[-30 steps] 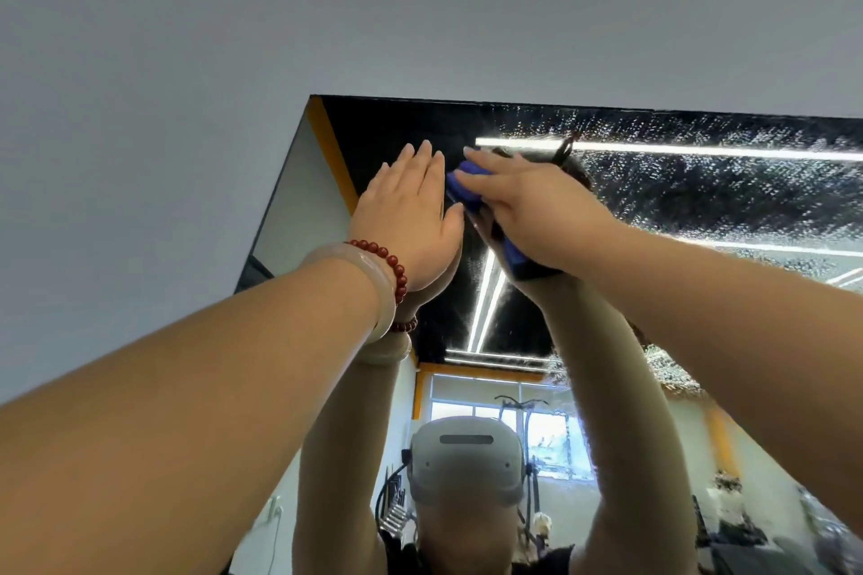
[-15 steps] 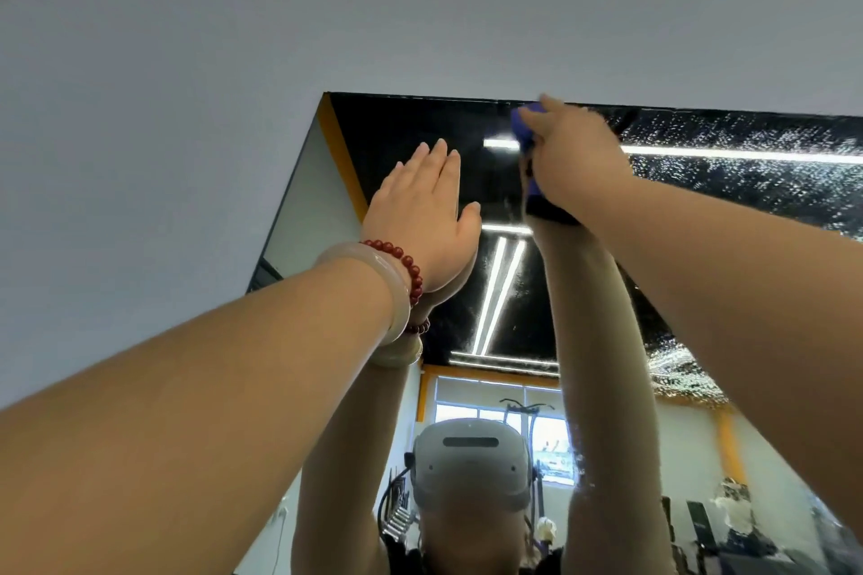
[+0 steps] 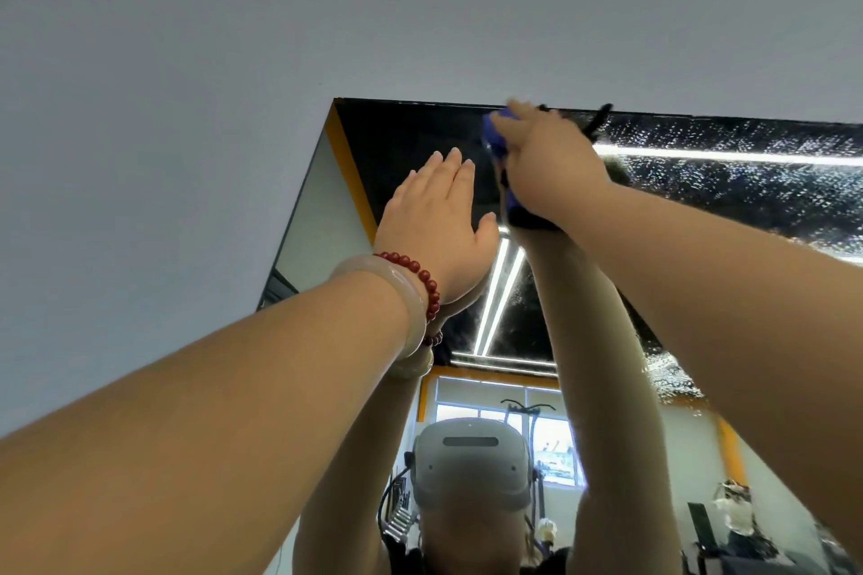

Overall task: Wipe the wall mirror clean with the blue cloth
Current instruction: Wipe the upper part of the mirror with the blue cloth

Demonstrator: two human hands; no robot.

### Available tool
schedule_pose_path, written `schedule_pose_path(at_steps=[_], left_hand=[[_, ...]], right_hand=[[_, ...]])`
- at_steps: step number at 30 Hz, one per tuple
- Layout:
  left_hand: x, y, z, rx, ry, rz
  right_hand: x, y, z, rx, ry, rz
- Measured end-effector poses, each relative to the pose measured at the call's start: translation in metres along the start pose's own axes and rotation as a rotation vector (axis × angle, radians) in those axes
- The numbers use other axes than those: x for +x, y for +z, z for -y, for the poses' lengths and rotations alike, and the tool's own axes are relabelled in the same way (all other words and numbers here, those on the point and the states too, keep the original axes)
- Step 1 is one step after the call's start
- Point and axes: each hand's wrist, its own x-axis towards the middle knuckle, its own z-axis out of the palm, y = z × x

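The mirror (image 3: 411,145) hangs on a grey wall (image 3: 187,107), seen from below w/ both arms stretched up to it.

R hand (image 3: 546,173) is up at the mirror's top edge. It holds the blue cloth (image 3: 496,144) bunched under its palm & fingers and pushes it on the glass. Only a bit of cloth shows, peeking out on the thumb side of the hand. The fingertips are blurry. A dark bit sticks out under the heel of the hand, can't tell what it is.

L hand (image 3: 439,219) is flat on the glass, fingers straight & close together, holding nothing. It sits just beside the R hand, lower & to its left, near the mirror's top left corner. The L wrist has red beads (image 3: 422,280) & a pale bangle (image 3: 406,294), touching each other.

To the right of the cloth the glass is full of tiny wet drops (image 3: 747,173). The glass by the L hand looks dark & smooth.

In the mirror you see the arms again, long light strips (image 3: 499,294) & a grey headset (image 3: 471,462) low down btw the arms.
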Motion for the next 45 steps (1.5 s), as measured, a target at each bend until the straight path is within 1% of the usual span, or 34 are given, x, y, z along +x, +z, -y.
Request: schedule_pose_path(at_steps=[1,2,3,4,6,7,8,9,11,12,13,14,15,17,18,19,20,22,23,24,25,27,28,29,32,33,34,37,38,39,42,43,44,45], left_hand=[[0.000,-0.001,0.000,-0.014,0.000,-0.012],[0.002,-0.003,0.000,-0.022,0.001,-0.026],[0.004,-0.006,0.001,-0.025,0.003,-0.044],[0.007,-0.009,0.002,-0.025,0.003,-0.065],[0.012,-0.015,0.007,-0.022,0.000,-0.098],[0.012,-0.016,0.010,-0.026,0.007,-0.107],[0.012,-0.015,0.012,-0.030,0.020,-0.109],[0.010,-0.012,0.013,-0.031,0.035,-0.105],[0.006,-0.007,0.016,-0.038,0.058,-0.104],[0.006,-0.006,0.017,-0.043,0.064,-0.107],[0.006,-0.006,0.017,-0.040,0.065,-0.104],[0.006,-0.006,0.017,-0.031,0.056,-0.090],[0.007,-0.006,0.017,-0.023,0.044,-0.068],[0.007,-0.005,0.019,0.000,0.020,-0.025],[0.007,-0.004,0.019,0.011,0.016,-0.010],[0.007,-0.003,0.019,0.018,0.017,-0.003],[0.007,-0.003,0.019,0.019,0.020,-0.003],[0.007,-0.003,0.020,0.014,0.019,-0.014],[0.007,-0.003,0.020,0.012,0.017,-0.019],[0.007,-0.003,0.019,0.011,0.018,-0.017],[0.006,-0.003,0.019,0.012,0.018,-0.012],[0.006,-0.004,0.017,0.021,0.012,0.002],[0.005,-0.004,0.017,0.021,0.009,0.007],[0.005,-0.004,0.016,0.012,0.009,0.002],[0.001,-0.006,0.015,-0.066,-0.003,-0.054],[-0.002,-0.007,0.016,-0.084,-0.010,-0.057],[-0.006,-0.008,0.018,-0.083,-0.009,-0.046],[-0.020,-0.012,0.031,-0.041,-0.011,-0.017],[-0.024,-0.014,0.036,-0.033,-0.026,-0.018],[-0.028,-0.015,0.041,-0.024,-0.040,-0.021],[-0.033,-0.019,0.055,0.002,-0.048,-0.010],[-0.035,-0.021,0.059,0.006,-0.043,0.010],[-0.037,-0.022,0.063,0.017,-0.035,0.034],[-0.040,-0.023,0.067,0.032,-0.022,0.054]], right_hand=[[0.000,0.002,0.001,0.012,-0.097,0.030],[0.001,0.002,-0.002,0.008,-0.148,0.058],[0.004,-0.001,-0.007,-0.014,-0.138,0.077],[0.007,-0.003,-0.013,-0.037,-0.074,0.074],[0.013,-0.009,-0.023,-0.078,0.118,0.031],[0.014,-0.010,-0.023,-0.095,0.180,0.009],[0.012,-0.009,-0.021,-0.085,0.185,0.000],[0.009,-0.008,-0.016,-0.056,0.139,0.007],[0.000,-0.004,-0.005,0.038,-0.088,0.028],[-0.006,-0.002,-0.001,0.062,-0.202,0.047],[-0.010,-0.001,-0.001,0.058,-0.280,0.064],[-0.012,-0.001,-0.004,0.046,-0.275,0.067],[-0.009,-0.002,-0.010,0.037,-0.196,0.047],[-0.002,-0.003,-0.020,0.018,0.055,-0.031],[0.000,-0.001,-0.021,0.004,0.130,-0.054],[-0.002,0.000,-0.018,-0.001,0.129,-0.055],[-0.005,0.002,-0.013,0.015,0.057,-0.028],[-0.016,0.006,-0.006,0.067,-0.187,0.040],[-0.020,0.006,-0.006,0.080,-0.264,0.061],[-0.021,0.004,-0.008,0.085,-0.266,0.059],[-0.019,0.003,-0.010,0.079,-0.201,0.037],[-0.016,0.001,-0.012,0.047,0.001,-0.024],[-0.017,0.001,-0.008,0.025,0.049,-0.028],[-0.021,0.001,-0.001,0.021,0.026,-0.020],[-0.035,0.007,0.009,0.076,-0.254,0.037],[-0.037,0.008,0.006,0.085,-0.286,0.048],[-0.036,0.008,0.002,0.088,-0.254,0.041],[-0.029,0.005,-0.003,0.064,-0.002,0.015],[-0.030,0.005,0.001,0.053,0.009,0.017],[-0.034,0.005,0.007,0.043,-0.042,0.026],[-0.050,0.007,0.019,0.054,-0.351,0.097],[-0.053,0.008,0.018,0.063,-0.393,0.113],[-0.051,0.009,0.015,0.074,-0.378,0.101],[-0.048,0.010,0.014,0.082,-0.313,0.064]])
